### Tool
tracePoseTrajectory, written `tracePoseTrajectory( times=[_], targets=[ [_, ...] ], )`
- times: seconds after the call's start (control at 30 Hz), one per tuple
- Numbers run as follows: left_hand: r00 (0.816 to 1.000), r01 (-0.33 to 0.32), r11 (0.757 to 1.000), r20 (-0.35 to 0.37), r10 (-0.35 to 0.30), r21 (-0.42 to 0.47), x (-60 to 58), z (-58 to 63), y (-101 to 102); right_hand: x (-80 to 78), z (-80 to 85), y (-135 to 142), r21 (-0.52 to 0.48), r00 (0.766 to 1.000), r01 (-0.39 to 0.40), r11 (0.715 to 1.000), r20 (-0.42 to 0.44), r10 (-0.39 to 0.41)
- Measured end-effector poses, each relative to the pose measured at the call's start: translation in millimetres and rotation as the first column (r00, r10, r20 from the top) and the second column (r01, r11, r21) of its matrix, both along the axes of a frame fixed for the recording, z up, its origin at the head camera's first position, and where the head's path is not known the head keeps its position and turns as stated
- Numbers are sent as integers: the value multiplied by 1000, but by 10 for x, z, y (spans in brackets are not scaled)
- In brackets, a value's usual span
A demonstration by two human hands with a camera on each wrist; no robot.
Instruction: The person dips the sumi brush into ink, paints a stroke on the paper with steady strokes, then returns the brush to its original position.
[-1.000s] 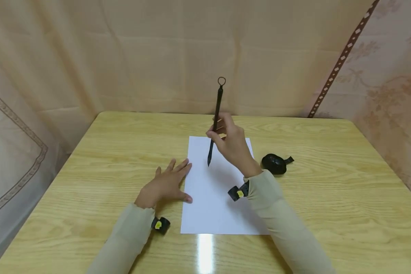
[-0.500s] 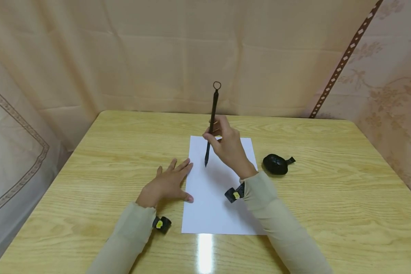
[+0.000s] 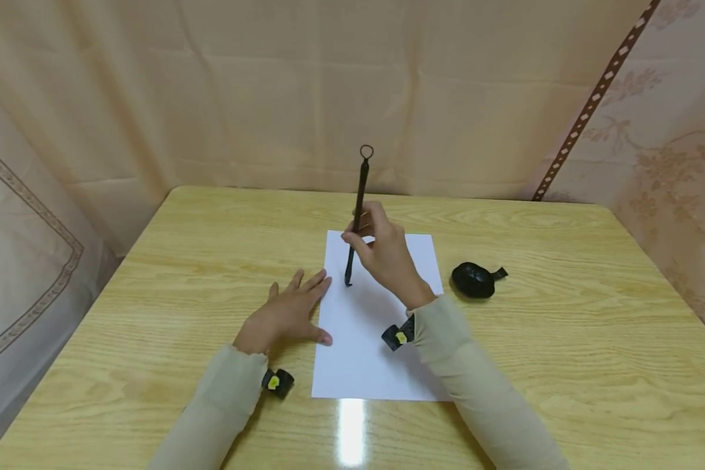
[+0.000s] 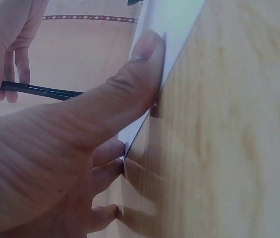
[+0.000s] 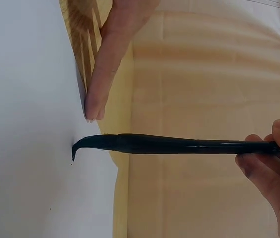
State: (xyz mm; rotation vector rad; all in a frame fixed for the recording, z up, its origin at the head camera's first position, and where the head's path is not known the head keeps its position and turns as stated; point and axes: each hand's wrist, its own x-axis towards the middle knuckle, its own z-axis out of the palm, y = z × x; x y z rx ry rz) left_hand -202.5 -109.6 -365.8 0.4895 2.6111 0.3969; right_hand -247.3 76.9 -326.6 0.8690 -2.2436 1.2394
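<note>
My right hand (image 3: pixel 386 253) pinches the dark handle of a calligraphy brush (image 3: pixel 361 189) between thumb and fingers. The brush stands nearly upright, with a thin loop at its top end. In the right wrist view its black bristle tip (image 5: pixel 80 145) is bent over against the white sheet of paper (image 5: pixel 26 99). A few tiny dark specks lie on the sheet by the tip. My left hand (image 3: pixel 284 318) is spread flat at the paper's left edge, thumb and fingertips resting on that edge.
A black rounded container (image 3: pixel 473 281) with a short tab sits on the wooden table (image 3: pixel 564 339), right of the paper. Behind the table hangs a beige curtain (image 3: pixel 258 117). Each wrist carries a small black camera.
My right hand has moved a little left and down with the brush. The bristle tip, straight before, now bends on the paper. My left hand stays in place.
</note>
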Motion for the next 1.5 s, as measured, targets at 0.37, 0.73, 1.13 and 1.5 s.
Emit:
tracePoseTrajectory(
  times=[0.37, 0.73, 1.13, 1.5],
  targets=[
    [1000, -2, 1000, 2, 2, 6, 8, 3, 0, 36, -42, 33, 21, 1000, -9, 1000, 1, 9],
    [1000, -9, 1000, 0, 9, 10, -7, -37, 5, 70, -20, 99, 31, 1000, 9, 999, 21, -9],
    [1000, -7, 1000, -5, 7, 6, -10, -67, 18, 46, -49, 133, 37, 1000, 28, 999, 3, -28],
    [1000, -2, 1000, 2, 2, -5, -1, -41, 27, 18, -76, 137, 34, 1000, 27, 999, -4, -27]
  ],
)
